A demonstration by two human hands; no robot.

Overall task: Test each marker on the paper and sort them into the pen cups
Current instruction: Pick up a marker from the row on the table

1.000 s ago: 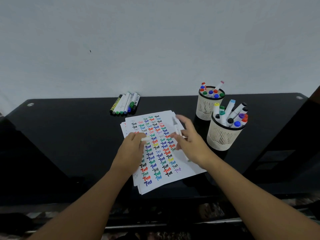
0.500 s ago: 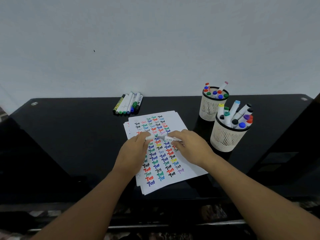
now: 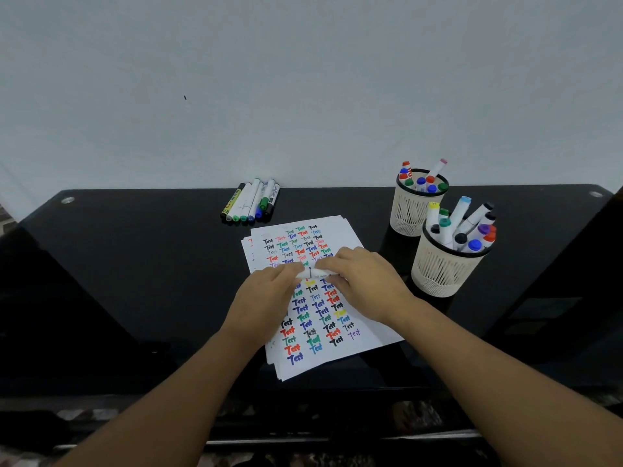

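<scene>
A white marker [image 3: 315,273] lies level above the paper [image 3: 340,230], held between both hands. My left hand [image 3: 269,294] pinches its left end, and my right hand [image 3: 364,281] grips its right part; a thin dark line shows at the middle of the barrel. The paper is a small stack covered with rows of coloured "Test" words. Two cream mesh pen cups stand to the right: the far cup [image 3: 409,210] and the near cup [image 3: 441,273], both holding several markers. Several loose markers [image 3: 251,202] lie side by side behind the paper.
The black glossy table [image 3: 135,271] runs back to a pale wall. Its front edge is just below my forearms. A dark panel rises at the right side [image 3: 573,281].
My hands came together over the paper. The right hand swung the marker from pointing away to level, and the left hand's piece now meets it.
</scene>
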